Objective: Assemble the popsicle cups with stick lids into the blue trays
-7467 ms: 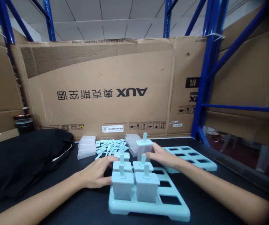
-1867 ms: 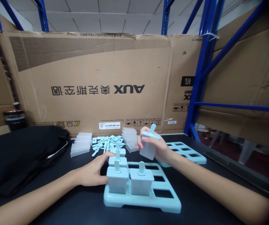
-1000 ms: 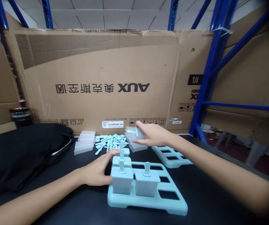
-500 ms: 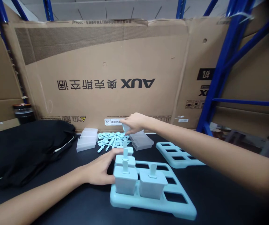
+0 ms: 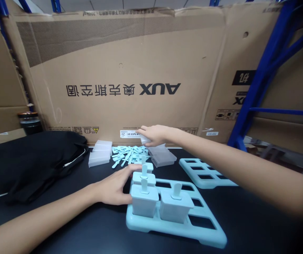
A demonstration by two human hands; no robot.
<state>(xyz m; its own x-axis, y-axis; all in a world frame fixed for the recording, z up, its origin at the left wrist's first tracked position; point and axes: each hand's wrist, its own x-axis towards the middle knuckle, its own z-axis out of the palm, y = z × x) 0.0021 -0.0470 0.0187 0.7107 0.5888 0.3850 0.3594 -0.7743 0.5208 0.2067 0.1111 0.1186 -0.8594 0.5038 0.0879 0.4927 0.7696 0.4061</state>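
Note:
My left hand is curved around the left side of a row of ice pop molds, thumb against the near mold and fingers by those behind; some fingertips are hidden. These molds have pale blue lids with upright sticks and stand in a light blue mold tray. Beside the near one stands another lidded mold. Farther back, my right hand is closed on a small translucent ice pop mold, held above the back of the table, partly covered by the fingers.
Behind the tray lies a pile of light blue sticks, between translucent molds on the left and right. A second blue tray lies at right. Black cloth and a dark jar are at left; a large cardboard box stands behind.
The piece in my right hand looked blue before and now shows a translucent side. My left hand stays at the molds. The whole view has shifted slightly.

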